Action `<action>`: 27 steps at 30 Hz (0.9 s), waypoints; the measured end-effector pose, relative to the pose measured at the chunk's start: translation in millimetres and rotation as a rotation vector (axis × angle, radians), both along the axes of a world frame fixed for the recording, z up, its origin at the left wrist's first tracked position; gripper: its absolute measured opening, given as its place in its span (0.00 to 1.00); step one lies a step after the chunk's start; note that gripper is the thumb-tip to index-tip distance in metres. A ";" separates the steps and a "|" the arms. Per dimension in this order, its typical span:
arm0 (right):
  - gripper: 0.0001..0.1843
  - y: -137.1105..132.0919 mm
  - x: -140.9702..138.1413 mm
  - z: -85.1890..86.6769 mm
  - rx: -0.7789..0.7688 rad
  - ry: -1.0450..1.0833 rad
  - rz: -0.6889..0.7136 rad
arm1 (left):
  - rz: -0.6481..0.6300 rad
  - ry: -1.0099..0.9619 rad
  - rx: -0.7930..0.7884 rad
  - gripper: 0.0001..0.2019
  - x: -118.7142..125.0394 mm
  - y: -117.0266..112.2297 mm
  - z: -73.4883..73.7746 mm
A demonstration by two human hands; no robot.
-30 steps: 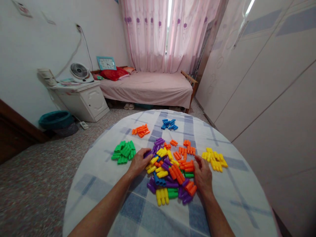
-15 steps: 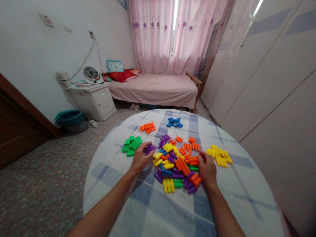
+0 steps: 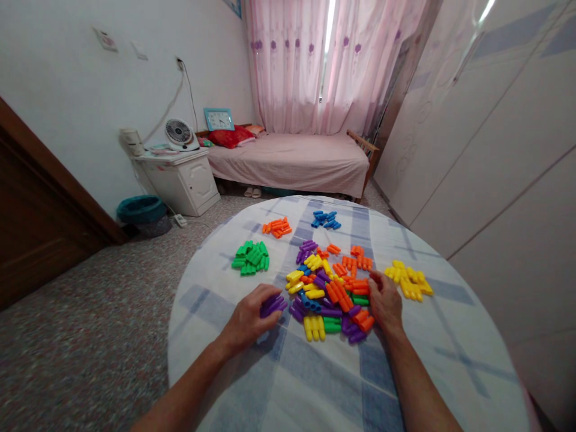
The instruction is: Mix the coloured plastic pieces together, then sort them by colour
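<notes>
My left hand [image 3: 250, 317] is closed around a purple plastic toy block [image 3: 272, 305] made of joined rounded tubes, just left of the mixed pile. My right hand [image 3: 386, 302] rests at the pile's right edge, its fingertips against an orange block [image 3: 357, 285]; whether it grips that block I cannot tell. Between the hands lie orange, yellow, purple, blue and green blocks of the same kind, among them a yellow block [image 3: 314, 328] at the near side and a large orange block [image 3: 339, 296] on top.
Single-colour groups surround the pile: green blocks [image 3: 251, 258], orange blocks [image 3: 277, 227], blue blocks [image 3: 326, 219] and yellow blocks [image 3: 408, 279]. They lie on a round table with a checked tablecloth [image 3: 310, 384]. Beyond stand a bed [image 3: 297, 157], a white cabinet [image 3: 198, 183] and a teal-lined bin [image 3: 141, 210].
My left hand has moved toward me and slightly left, carrying the purple block away from beside the green group. My right hand stays at the pile's edge. The view has shifted slightly.
</notes>
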State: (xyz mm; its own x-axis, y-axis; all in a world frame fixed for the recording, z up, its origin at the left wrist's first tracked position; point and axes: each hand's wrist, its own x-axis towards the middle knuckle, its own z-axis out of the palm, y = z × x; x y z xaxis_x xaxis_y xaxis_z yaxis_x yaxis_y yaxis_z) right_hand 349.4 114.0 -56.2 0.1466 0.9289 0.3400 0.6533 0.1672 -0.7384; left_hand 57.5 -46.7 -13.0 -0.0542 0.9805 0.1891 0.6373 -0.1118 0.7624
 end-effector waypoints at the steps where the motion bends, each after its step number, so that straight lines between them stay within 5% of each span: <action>1: 0.25 0.2 0.2 -0.1 -0.001 -0.004 0.002 | -0.028 0.021 -0.025 0.18 -1.8 -5.9 1.3; 5: 0.25 2.8 2.2 -2.1 -0.007 -0.014 0.010 | -0.024 0.003 -0.102 0.21 -14.4 -19.6 -3.3; 9: 0.25 5.5 4.2 -5.1 -0.010 -0.012 0.015 | 0.253 -0.038 0.055 0.18 -39.1 -11.1 -10.9; 13: 0.26 5.6 4.3 -5.6 -0.017 -0.031 0.019 | 0.486 0.121 0.200 0.23 -68.0 17.4 -17.5; 21: 0.26 2.3 2.8 -3.5 -0.015 -0.039 0.008 | 0.475 0.314 0.088 0.44 -83.4 80.9 -35.4; 27: 0.25 -1.0 0.4 -0.3 -0.015 -0.025 0.015 | 0.460 0.354 0.142 0.40 -89.3 105.1 -39.3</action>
